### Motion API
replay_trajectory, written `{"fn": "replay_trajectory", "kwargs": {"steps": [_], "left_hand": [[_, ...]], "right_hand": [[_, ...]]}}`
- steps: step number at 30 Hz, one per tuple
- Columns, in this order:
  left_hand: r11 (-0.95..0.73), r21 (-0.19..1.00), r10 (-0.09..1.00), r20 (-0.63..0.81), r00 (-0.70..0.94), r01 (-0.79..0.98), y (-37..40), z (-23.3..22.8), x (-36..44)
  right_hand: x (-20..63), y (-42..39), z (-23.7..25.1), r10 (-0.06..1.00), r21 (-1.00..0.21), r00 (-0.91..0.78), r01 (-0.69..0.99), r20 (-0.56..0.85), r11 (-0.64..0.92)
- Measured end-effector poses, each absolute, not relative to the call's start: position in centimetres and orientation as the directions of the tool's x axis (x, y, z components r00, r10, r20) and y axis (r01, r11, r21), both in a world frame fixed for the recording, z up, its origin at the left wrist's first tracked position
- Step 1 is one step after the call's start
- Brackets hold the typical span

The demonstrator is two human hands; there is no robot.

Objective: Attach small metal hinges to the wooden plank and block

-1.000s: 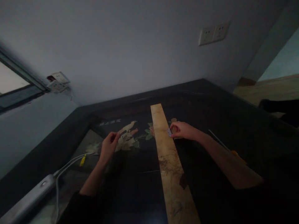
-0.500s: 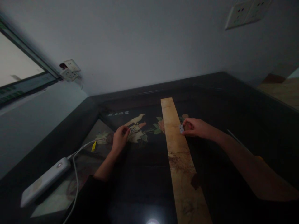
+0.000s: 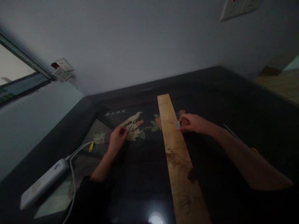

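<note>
A long, narrow wooden board (image 3: 171,133) with dark stains lies on the dark tabletop (image 3: 140,174), running from the near edge toward the wall. At the board's right edge, my right hand (image 3: 193,123) pinches a small silvery metal plate (image 3: 178,125) with dark spots that look like holes. The plate sits against the board. To the left of the board, my left hand (image 3: 116,140) rests over the painted bird and flowers (image 3: 133,132), thumb and fingertips together. What lies between those fingertips, if anything, is too small to see.
A white power strip (image 3: 44,183) with a pale cable (image 3: 74,174) and a yellow tag (image 3: 91,147) lies at the left. A thin rod-like thing (image 3: 230,131) rests behind my right forearm. Sockets (image 3: 62,69) are on the wall behind.
The view has shifted slightly, so everything sits a little further left and higher. Both hands keep nearly the same pose, and the plate stays at the board's right edge.
</note>
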State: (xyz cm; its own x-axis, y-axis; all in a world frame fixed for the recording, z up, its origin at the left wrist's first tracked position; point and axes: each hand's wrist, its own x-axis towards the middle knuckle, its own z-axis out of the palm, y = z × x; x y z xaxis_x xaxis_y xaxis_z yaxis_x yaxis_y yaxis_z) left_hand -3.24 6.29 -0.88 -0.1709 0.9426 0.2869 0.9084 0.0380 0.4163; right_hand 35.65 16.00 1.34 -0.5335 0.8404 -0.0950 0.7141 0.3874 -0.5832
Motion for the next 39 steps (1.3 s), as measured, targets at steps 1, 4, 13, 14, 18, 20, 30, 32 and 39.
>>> {"fn": "replay_trajectory", "kwargs": {"steps": [1, 4, 13, 14, 18, 20, 30, 32, 39], "left_hand": [[0.037, 0.413, 0.942, 0.289, -0.169, 0.91, 6.3, -0.9, -3.2], [0.035, 0.407, 0.942, 0.293, -0.166, 0.913, 6.2, -0.9, -3.2], [-0.013, 0.354, 0.927, 0.354, -0.121, 0.935, 6.2, -1.2, -3.5], [-0.017, 0.345, 0.92, 0.374, -0.12, 0.939, 6.1, -1.0, -3.3], [-0.104, 0.318, 0.905, 0.423, -0.043, 0.942, 6.2, 0.7, -0.6], [-0.183, 0.327, 0.911, 0.41, 0.035, 0.927, 6.3, 2.1, 1.9], [-0.504, 0.143, 0.864, 0.061, 0.5, 0.852, 9.7, 5.6, 16.5], [-0.499, 0.03, 0.867, 0.017, 0.499, 0.866, 10.1, 5.2, 17.7], [-0.507, -0.037, 0.862, 0.002, 0.508, 0.861, 10.6, 4.4, 17.6]], "right_hand": [[35.6, 16.0, 1.3, 0.84, -0.585, -0.535, 0.713, -0.096, 0.387], [35.6, 16.0, 1.3, 0.836, -0.601, -0.539, 0.704, -0.105, 0.378], [35.9, 15.9, 1.8, 0.809, -0.63, -0.581, 0.662, -0.091, 0.406], [35.9, 16.0, 1.7, 0.804, -0.632, -0.588, 0.657, -0.089, 0.411], [36.1, 16.0, 1.5, 0.793, -0.661, -0.601, 0.635, -0.098, 0.399], [36.1, 16.0, 1.6, 0.796, -0.664, -0.596, 0.639, -0.108, 0.389], [35.9, 15.9, 1.6, 0.797, -0.649, -0.598, 0.64, -0.083, 0.412], [36.0, 16.0, 1.6, 0.789, -0.645, -0.609, 0.635, -0.078, 0.426], [36.0, 15.9, 2.1, 0.77, -0.654, -0.629, 0.627, -0.105, 0.422]]}}
